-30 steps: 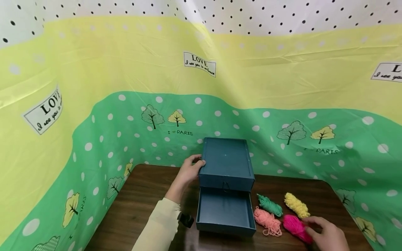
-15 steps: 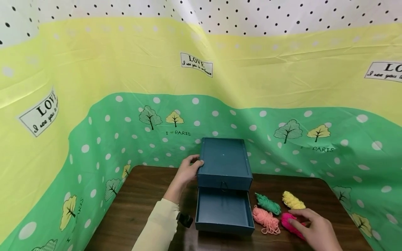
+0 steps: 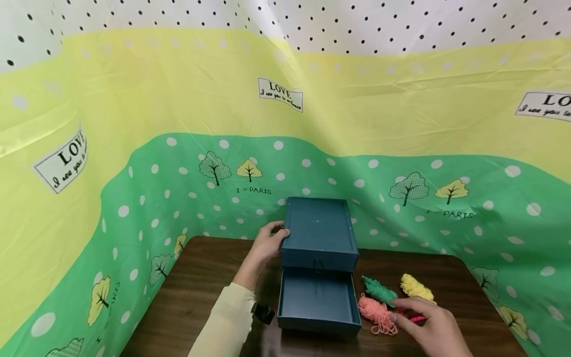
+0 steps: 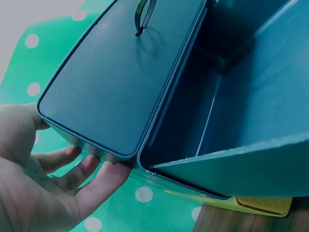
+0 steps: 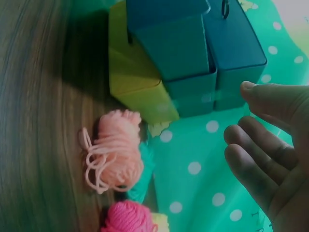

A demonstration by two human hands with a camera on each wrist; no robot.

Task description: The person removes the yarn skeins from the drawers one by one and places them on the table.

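Observation:
A dark blue drawer box stands on the table with an upper drawer closed, its ring pull on the front, and the drawer below pulled out and empty inside. My left hand holds the box's left side, thumb at the top edge and fingertips against the side wall. To the right lie skeins of yarn: salmon, green, yellow and magenta. My right hand hovers over the magenta skein, partly hiding it, fingers spread near the salmon and green ones with nothing between them.
Under the open drawer, the wrist views show a yellow bottom tier. The brown wooden table ends at a green and yellow printed curtain behind and on both sides. A dark device sits at my left wrist.
My right hand has moved left, from the right end of the magenta skein across it towards the salmon and green skeins. The left hand and box have stayed put.

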